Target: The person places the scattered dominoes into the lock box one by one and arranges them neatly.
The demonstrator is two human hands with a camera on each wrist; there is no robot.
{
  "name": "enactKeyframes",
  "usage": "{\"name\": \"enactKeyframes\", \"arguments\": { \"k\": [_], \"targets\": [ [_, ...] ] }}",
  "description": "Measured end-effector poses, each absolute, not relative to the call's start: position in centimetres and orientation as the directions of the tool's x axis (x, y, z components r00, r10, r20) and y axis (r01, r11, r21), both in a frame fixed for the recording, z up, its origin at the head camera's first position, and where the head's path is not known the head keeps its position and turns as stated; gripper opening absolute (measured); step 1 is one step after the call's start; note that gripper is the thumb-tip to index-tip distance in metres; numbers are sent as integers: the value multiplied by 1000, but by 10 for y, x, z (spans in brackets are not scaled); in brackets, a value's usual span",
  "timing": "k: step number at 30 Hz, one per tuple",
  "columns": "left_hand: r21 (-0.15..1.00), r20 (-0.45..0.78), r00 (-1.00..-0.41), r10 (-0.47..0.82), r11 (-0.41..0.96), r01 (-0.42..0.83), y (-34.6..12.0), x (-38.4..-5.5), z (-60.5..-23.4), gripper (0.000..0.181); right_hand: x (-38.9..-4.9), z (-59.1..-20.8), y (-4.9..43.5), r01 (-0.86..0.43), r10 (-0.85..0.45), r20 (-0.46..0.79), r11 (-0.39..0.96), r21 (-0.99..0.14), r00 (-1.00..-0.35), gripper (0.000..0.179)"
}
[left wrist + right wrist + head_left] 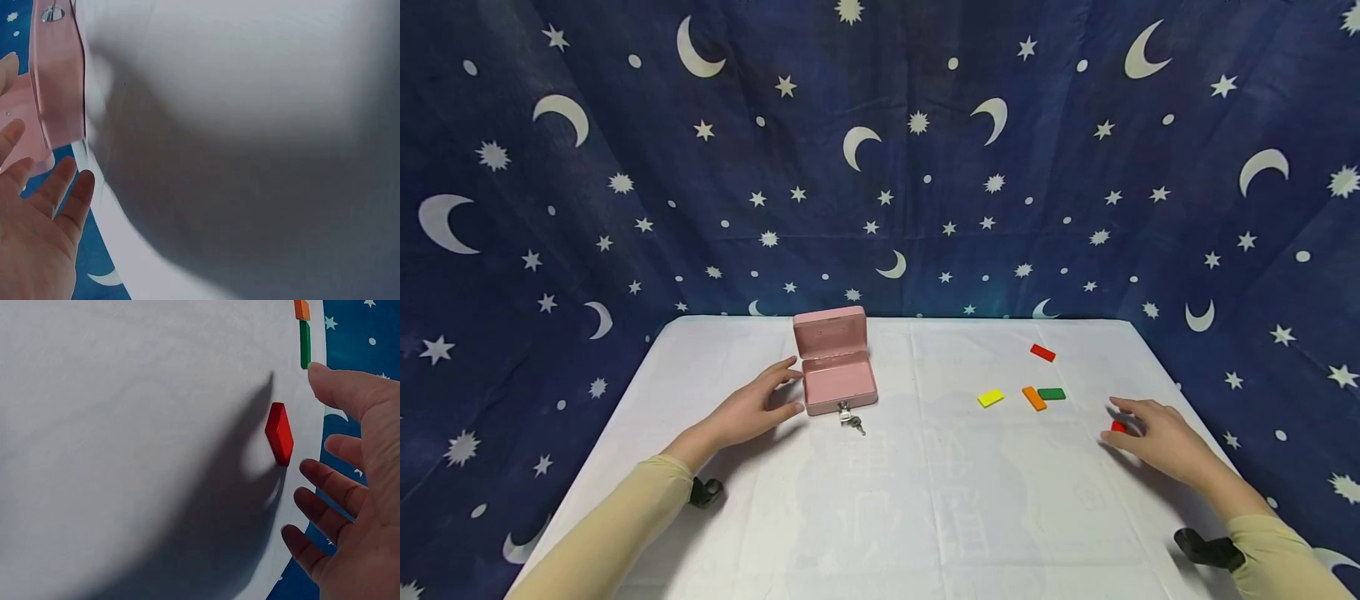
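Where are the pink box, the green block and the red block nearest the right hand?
Pink box (838,379), head view: bare inner floor.
Green block (1052,394), head view: middle of top face.
Red block (280,434), right wrist view: middle of visible surface.

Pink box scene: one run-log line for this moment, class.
left hand: beside open pink box; right hand: at nearer red block, no grip; yellow block: untouched

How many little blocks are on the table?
5: the yellow block leftmost, the orange block next, the green block right of it, one red block farthest back, another red block by the right hand.
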State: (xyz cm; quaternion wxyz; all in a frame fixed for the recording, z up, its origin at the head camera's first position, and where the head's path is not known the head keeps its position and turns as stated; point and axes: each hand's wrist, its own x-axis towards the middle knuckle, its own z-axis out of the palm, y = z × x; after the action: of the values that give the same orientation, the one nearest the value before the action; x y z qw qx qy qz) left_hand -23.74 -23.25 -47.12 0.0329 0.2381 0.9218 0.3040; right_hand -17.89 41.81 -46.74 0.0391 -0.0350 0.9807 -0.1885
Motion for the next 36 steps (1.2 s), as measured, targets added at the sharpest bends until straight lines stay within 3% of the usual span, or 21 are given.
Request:
{"name": "enactKeyframes", "arguments": {
  "k": [11, 36],
  "targets": [
    [640, 70, -890, 450, 664, 386, -227, -240, -476, 52, -168, -476, 430, -35, -65, -63, 917, -397, -996, 87],
    [615, 17, -911, 413, 714, 335, -221, -246, -478, 53, -162, -487, 434, -18, -23, -5, 886, -464, -1000, 67]
  ]
}}
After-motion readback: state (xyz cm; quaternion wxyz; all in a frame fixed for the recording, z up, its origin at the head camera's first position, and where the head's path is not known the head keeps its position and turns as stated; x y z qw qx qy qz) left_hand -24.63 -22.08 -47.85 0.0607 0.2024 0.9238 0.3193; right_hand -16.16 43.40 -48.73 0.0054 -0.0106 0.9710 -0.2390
